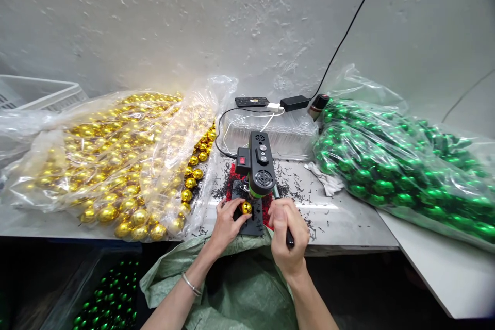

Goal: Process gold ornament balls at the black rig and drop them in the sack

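In the head view, a small black bench drill press (262,162) stands on the table in front of me. My left hand (229,220) pinches a shiny gold ball (246,208) between thumb and fingers, on the black base plate (253,227) by the machine's lower head. The ball's top shows a small dark mark. My right hand (289,232) is wrapped round the press's lever handle (290,240), whose black end pokes out below the fist. Whether a bit touches the ball is hidden by the head.
A clear bag of gold balls (116,165) lies left, a bag of green balls (386,160) right. Behind the press are a clear plastic box (286,136), a power adapter (294,102) and cables. Dark shavings (290,175) litter the table; a green woven sack (247,278) hangs below.
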`<state>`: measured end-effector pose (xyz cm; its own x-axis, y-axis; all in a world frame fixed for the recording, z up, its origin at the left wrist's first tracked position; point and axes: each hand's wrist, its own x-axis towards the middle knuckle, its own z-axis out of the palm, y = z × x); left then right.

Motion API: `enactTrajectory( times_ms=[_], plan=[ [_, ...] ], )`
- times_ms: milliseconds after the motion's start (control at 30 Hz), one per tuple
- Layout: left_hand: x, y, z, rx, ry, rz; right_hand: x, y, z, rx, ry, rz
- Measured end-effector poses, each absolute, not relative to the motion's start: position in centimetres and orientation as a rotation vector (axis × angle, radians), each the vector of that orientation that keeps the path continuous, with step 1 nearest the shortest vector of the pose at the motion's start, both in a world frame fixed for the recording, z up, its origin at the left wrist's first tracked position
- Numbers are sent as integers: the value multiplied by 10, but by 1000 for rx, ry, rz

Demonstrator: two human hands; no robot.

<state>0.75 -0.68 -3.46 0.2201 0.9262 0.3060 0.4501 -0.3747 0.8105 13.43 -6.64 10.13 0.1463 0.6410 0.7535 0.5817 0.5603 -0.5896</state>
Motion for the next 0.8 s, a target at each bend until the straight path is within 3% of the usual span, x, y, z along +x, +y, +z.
enactTrajectory(
  times_ms=[800],
  plan=[
    [10,-2,-36,1922,1250,1050,144,-66,37,-1022,-1696,-194]
  ],
)
